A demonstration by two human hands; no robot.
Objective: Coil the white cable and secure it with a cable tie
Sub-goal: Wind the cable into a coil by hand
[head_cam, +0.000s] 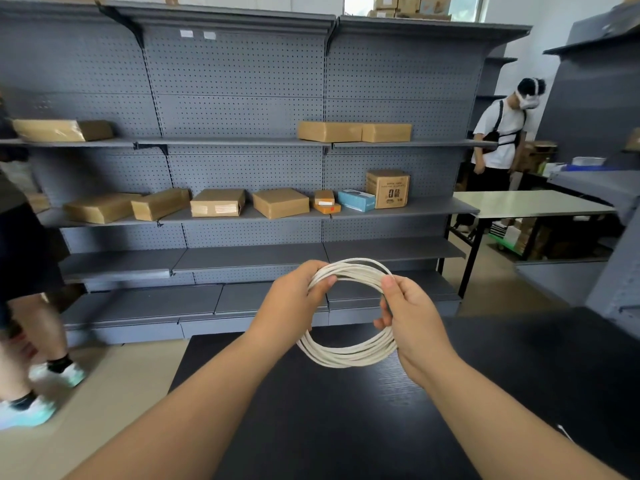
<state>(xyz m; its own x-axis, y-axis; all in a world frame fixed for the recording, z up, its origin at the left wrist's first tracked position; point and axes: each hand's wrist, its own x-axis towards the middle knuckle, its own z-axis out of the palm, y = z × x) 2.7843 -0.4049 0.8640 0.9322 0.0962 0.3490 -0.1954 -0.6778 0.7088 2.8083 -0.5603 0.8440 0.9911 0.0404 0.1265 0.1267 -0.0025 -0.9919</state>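
We hold the coiled white cable point(346, 355) above the dark surface point(346, 427), left hand point(294, 303) and right hand point(412, 317) fingers point(389, 289) gripping opposite sides.

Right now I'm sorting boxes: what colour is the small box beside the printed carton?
Light blue box, clearest in the head view.

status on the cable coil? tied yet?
Coiling looks done: the white cable sits in several round loops, with no loose tail in view. In hand: the left hand and right hand grip opposite sides of the coil, holding it up above the dark table. Left: the tie. No cable tie shows on the coil or anywhere in view, so it is not secured yet.
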